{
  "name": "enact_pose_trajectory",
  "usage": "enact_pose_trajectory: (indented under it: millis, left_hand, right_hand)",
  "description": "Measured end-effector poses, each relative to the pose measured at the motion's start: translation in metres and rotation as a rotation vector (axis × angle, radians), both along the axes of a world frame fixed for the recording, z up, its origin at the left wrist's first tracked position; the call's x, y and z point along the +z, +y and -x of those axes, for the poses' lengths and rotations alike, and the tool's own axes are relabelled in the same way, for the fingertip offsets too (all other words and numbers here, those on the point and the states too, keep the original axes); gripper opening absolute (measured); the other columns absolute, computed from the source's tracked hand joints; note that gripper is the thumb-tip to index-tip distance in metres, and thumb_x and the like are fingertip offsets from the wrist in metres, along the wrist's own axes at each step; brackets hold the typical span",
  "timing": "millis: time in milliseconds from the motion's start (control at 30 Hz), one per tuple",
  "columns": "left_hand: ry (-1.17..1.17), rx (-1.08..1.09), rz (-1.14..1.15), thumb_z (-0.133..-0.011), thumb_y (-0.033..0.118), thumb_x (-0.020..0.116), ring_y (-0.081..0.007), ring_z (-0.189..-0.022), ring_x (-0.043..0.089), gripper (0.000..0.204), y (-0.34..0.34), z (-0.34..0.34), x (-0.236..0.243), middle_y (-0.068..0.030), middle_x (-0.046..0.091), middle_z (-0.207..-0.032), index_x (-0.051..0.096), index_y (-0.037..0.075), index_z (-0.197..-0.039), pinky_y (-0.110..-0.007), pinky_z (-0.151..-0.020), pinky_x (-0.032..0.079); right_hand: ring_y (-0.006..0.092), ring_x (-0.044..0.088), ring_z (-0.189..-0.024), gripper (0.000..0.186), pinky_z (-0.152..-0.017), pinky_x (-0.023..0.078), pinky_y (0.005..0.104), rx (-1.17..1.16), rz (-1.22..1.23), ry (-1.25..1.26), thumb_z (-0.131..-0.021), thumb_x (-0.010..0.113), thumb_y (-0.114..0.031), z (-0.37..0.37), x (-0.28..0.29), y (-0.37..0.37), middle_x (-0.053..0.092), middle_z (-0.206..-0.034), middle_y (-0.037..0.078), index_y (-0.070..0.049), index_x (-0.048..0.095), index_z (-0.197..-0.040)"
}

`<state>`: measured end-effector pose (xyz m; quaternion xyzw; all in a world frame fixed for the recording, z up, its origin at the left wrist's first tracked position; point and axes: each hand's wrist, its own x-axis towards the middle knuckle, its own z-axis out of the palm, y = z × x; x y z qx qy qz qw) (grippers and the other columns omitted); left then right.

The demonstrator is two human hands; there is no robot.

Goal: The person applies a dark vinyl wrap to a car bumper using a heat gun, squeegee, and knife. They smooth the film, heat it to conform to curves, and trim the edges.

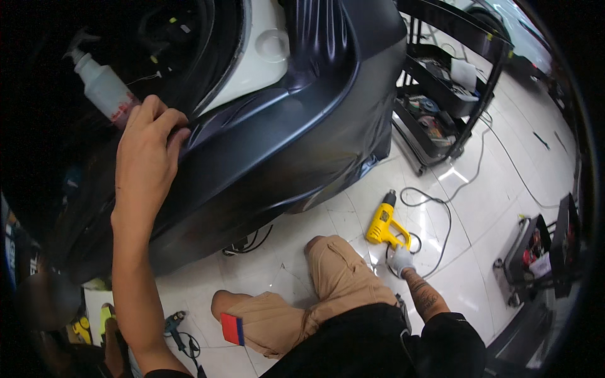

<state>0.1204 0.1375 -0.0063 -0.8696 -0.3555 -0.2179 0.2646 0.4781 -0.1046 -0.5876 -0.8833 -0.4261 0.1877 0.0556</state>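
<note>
A dark satin film (265, 138) covers a curved car body panel, with wrinkles at the top and along its inner edge. My bare left hand (148, 135) is closed at that edge, thumb and fingers pinching the film. Beside its knuckles is a translucent spray bottle (104, 85) with a reddish lower part. Low on my right, my gloved right hand (401, 260) grips the handle end of a yellow heat gun (381, 225), its dark nozzle pointing away from me. A red squeegee (231, 329) with a blue edge rests against my left thigh.
A black tool cart (441, 94) with loaded trays stands at the right. The heat gun's cord (449, 208) loops over the white tiled floor (340, 214). Another tool cart (535, 252) is at far right. A corded heat gun (175, 324) lies at lower left.
</note>
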Motion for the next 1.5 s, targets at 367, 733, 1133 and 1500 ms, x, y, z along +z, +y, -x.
enact_pose_trajectory:
  millis: [367,733,1133,1500]
  left_hand:
    - [0.153,0.121,-0.078,-0.079,0.007,0.068,-0.0307,-0.084,0.064,0.020,0.001,-0.037,-0.004,-0.0114,0.066,-0.089,0.070,0.006,-0.099,-0.041,-0.075,0.051]
    - [-0.015,0.266,0.581,-0.086,0.009,0.066,-0.0242,-0.077,0.062,0.011,0.016,-0.056,0.040,-0.0122,0.064,-0.078,0.067,-0.002,-0.089,-0.036,-0.074,0.046]
    - [0.026,0.147,0.873,-0.088,0.010,0.064,-0.0135,-0.074,0.055,0.011,0.034,-0.035,0.050,-0.0048,0.061,-0.073,0.064,-0.002,-0.086,-0.031,-0.073,0.043]
    - [0.023,-0.049,0.593,-0.081,0.011,0.073,-0.0271,-0.088,0.071,0.020,0.048,-0.029,0.046,-0.0175,0.072,-0.091,0.073,-0.001,-0.097,-0.037,-0.078,0.053]
  right_hand:
    - [0.0351,0.057,-0.096,0.019,-0.079,0.044,0.0477,-0.057,-0.263,-0.046,-0.089,0.050,-0.018,-0.002,-0.056,0.027,0.059,-0.105,0.017,-0.006,0.061,-0.100]
    - [0.0374,0.059,-0.098,0.035,-0.083,0.047,0.0467,0.354,0.007,-0.061,-0.083,0.067,-0.028,-0.097,-0.069,0.057,0.062,-0.103,0.019,-0.008,0.061,-0.111]
    - [0.0364,0.064,-0.104,0.062,-0.087,0.052,0.0400,0.216,0.182,0.409,-0.075,0.074,-0.025,-0.063,-0.054,0.057,0.068,-0.110,0.019,-0.010,0.050,-0.131]
    - [0.0143,0.055,-0.051,0.027,-0.046,0.049,0.0298,-0.408,-0.383,0.986,-0.078,0.073,-0.010,-0.020,0.098,-0.017,0.056,-0.069,0.003,-0.004,0.056,-0.098]
